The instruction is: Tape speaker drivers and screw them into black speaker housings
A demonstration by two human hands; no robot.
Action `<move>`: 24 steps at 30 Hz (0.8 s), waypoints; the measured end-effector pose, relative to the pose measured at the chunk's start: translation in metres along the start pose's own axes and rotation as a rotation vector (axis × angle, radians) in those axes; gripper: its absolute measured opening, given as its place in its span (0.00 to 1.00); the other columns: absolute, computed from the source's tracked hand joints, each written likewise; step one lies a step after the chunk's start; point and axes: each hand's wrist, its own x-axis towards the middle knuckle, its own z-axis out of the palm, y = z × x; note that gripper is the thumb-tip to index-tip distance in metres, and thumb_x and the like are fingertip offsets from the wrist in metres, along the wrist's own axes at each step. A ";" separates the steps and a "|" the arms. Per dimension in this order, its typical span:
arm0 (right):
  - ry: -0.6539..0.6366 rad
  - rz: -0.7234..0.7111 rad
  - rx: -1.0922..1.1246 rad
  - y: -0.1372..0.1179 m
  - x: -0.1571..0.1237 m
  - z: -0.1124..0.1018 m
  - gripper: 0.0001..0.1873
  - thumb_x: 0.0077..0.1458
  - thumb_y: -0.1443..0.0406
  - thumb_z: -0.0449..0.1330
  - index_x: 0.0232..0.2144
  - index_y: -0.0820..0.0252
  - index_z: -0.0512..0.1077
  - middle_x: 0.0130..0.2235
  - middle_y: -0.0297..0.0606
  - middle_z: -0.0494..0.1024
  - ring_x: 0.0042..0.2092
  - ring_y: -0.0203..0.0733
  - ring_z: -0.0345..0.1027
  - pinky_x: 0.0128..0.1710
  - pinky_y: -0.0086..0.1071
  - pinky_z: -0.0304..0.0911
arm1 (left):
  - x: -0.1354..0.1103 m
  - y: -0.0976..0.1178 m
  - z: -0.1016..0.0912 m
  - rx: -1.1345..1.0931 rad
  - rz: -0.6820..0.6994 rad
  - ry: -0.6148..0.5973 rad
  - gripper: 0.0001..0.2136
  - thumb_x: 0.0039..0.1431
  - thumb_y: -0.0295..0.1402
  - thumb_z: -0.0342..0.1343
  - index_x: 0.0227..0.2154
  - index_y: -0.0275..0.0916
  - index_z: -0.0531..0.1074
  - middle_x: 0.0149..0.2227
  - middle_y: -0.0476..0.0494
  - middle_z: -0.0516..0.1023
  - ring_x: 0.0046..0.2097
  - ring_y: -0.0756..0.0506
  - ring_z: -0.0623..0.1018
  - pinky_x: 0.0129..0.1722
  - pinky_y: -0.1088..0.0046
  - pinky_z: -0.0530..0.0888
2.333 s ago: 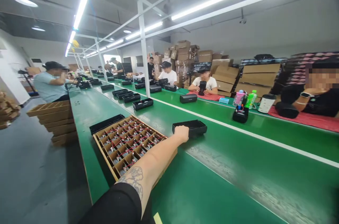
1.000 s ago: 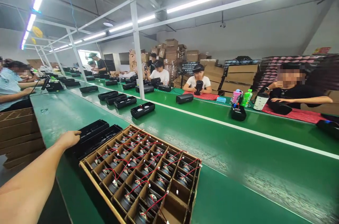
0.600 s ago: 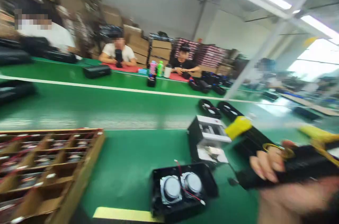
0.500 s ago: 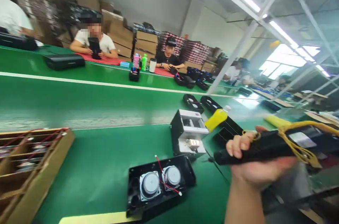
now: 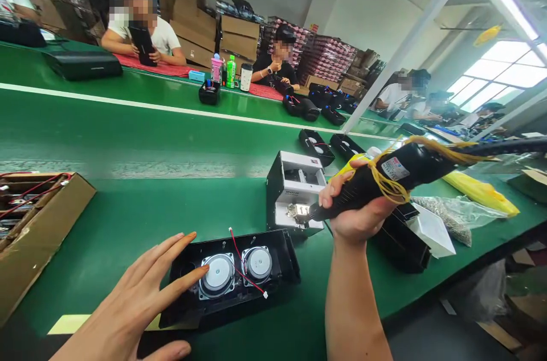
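In my right hand [image 5: 359, 210] is a black electric screwdriver [image 5: 380, 179], its handle bound with a yellow cord. The tip meets the front of a white and black screw feeder [image 5: 294, 193]; whether it has a screw on it I cannot tell. My left hand [image 5: 141, 287] reaches over the left end of a black speaker housing [image 5: 277, 258], fingers spread, index fingertip at the left speaker driver [image 5: 217, 275]. Beside that driver sits a second speaker driver [image 5: 257, 265]. A red and black wire [image 5: 239, 253] with white plugs lies across the housing.
A cardboard box [image 5: 55, 230] of wired parts stands at the left. Right of the feeder are black housings [image 5: 401, 241], a white box [image 5: 431, 230] and a bag of screws [image 5: 453, 218]. Co-workers sit across the green bench [image 5: 171, 139]. A metal post [image 5: 397, 48] rises behind.
My left hand has come into view over the speaker housing. My right hand has swung the screwdriver leftward, bringing its tip to the screw feeder.
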 end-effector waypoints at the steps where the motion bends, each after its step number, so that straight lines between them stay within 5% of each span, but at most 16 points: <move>1: -0.002 0.007 0.000 0.001 0.000 -0.001 0.34 0.58 0.33 0.58 0.45 0.55 0.72 0.24 0.27 0.68 0.17 0.34 0.58 0.15 0.27 0.56 | 0.003 0.002 0.000 -0.028 -0.017 -0.005 0.38 0.57 0.44 0.60 0.71 0.66 0.58 0.77 0.52 0.50 0.74 0.27 0.60 0.61 0.37 0.75; 15: -0.040 0.019 -0.025 0.002 -0.001 -0.005 0.38 0.57 0.32 0.57 0.46 0.57 0.75 0.23 0.26 0.66 0.16 0.33 0.56 0.13 0.26 0.54 | 0.017 -0.010 -0.003 -0.073 0.070 -0.140 0.33 0.63 0.39 0.62 0.70 0.59 0.61 0.77 0.45 0.47 0.71 0.28 0.64 0.59 0.43 0.79; 24: -0.150 0.054 -0.002 -0.019 -0.003 -0.009 0.37 0.56 0.32 0.58 0.47 0.55 0.77 0.20 0.26 0.69 0.14 0.34 0.54 0.11 0.27 0.53 | 0.022 -0.002 -0.005 -0.207 -0.012 -0.223 0.31 0.64 0.41 0.63 0.68 0.61 0.61 0.77 0.47 0.45 0.72 0.30 0.59 0.65 0.40 0.71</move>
